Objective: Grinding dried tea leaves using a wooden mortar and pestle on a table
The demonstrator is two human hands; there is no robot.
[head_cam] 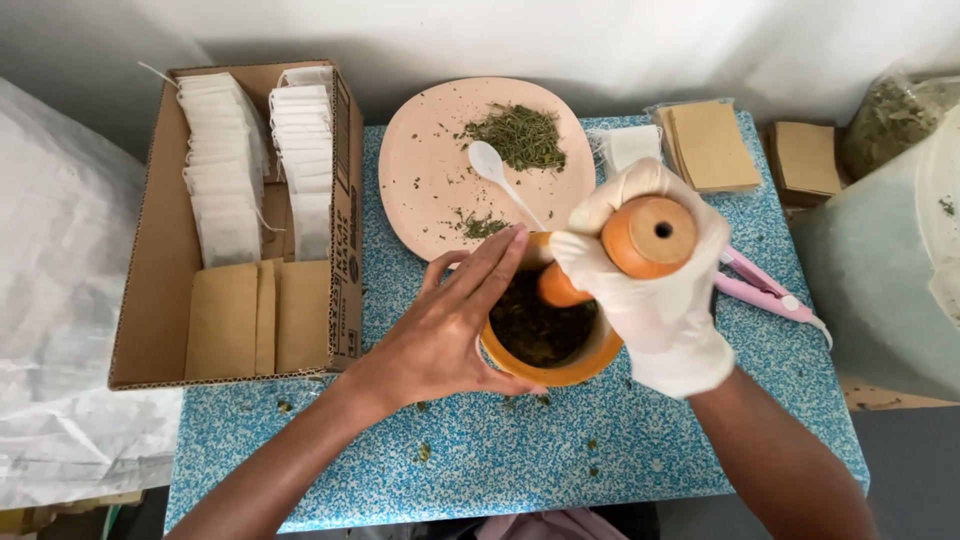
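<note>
Your bare left hand (pixel 445 330) cupped against the orange wooden mortar (pixel 550 345), your white-gloved right hand (pixel 655 290) in a tight grip on the orange wooden pestle (pixel 625 250), on the blue speckled table (pixel 500 450)

Worktop (pixel 640 450): blue-and-white speckled surface, small, pushed against a plain white wall (pixel 500 35). Grey floor (pixel 905 470) visible lower right. Even, soft light; a faint shadow on the wall behind the worktop.

Two hands, one gloved; one mortar (pixel 545 345), one pestle (pixel 640 240), one plate (pixel 420 170), one spoon (pixel 495 170), one cardboard box (pixel 160 270).
</note>
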